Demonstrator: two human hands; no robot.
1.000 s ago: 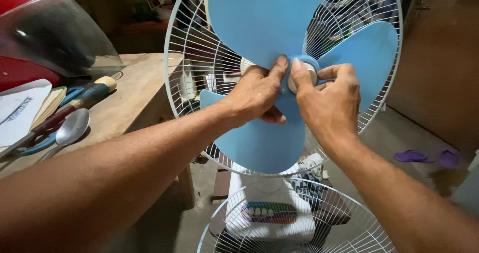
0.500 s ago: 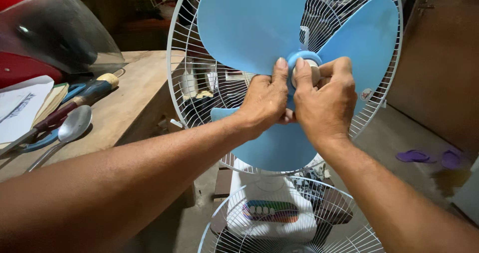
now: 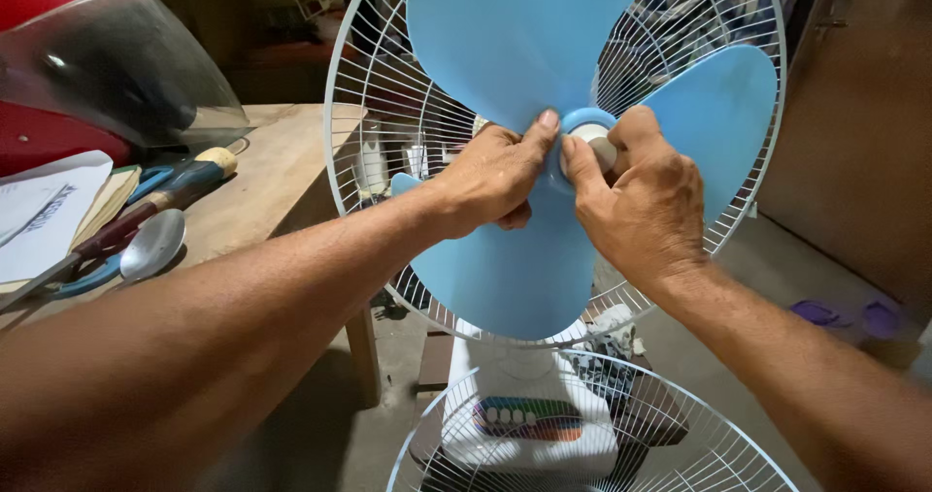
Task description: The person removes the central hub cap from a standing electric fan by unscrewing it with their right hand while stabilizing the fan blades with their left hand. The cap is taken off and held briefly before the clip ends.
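Observation:
A light blue three-bladed fan blade (image 3: pixel 505 46) sits in front of a white wire rear guard (image 3: pixel 374 114). My left hand (image 3: pixel 490 177) presses on the blade beside the hub, thumb up against it. My right hand (image 3: pixel 641 196) pinches the pale round hub cap (image 3: pixel 594 143) at the blade's centre between thumb and fingers. The fan's white base (image 3: pixel 529 434) with a coloured button panel stands below.
A loose white wire front guard (image 3: pixel 582 453) lies low in front of the base. At left, a wooden table (image 3: pixel 262 181) carries a red helmet with dark visor (image 3: pixel 107 65), a spoon (image 3: pixel 146 245), blue-handled tools (image 3: pixel 180 186) and papers (image 3: pixel 44 211). Purple sandals (image 3: pixel 845 314) lie on the floor.
The blade has turned a little back and forth at the hub. My right fingers have shifted their grip around the hub cap; my left hand stays on the blade.

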